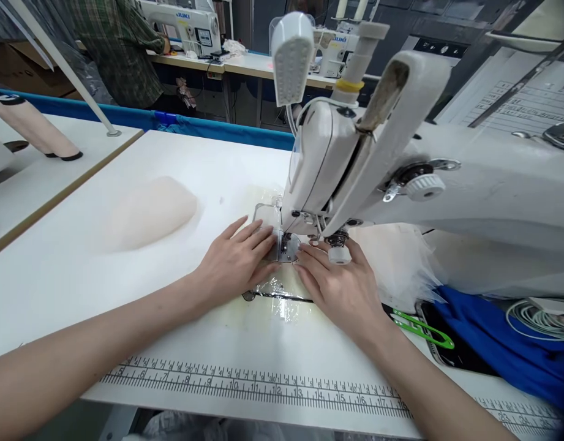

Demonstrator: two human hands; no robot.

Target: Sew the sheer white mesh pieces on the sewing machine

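My left hand (236, 260) lies flat on the table, fingers stretched toward the presser foot (288, 245) of a white sewing machine (401, 177). My right hand (341, 285) lies flat on the other side of the foot, fingers pointing at the needle area. Both hands press on a thin pale piece (282, 288) over the needle plate; what the piece is made of is hard to tell. Neither hand grips anything.
A soft white pad (150, 211) lies to the left on the white table (79, 275). A printed ruler strip (263, 386) runs along the front edge. Blue cloth (497, 343), green clips (422, 327) and white tulle (401, 257) sit on the right. Another person stands at a far sewing machine (185, 24).
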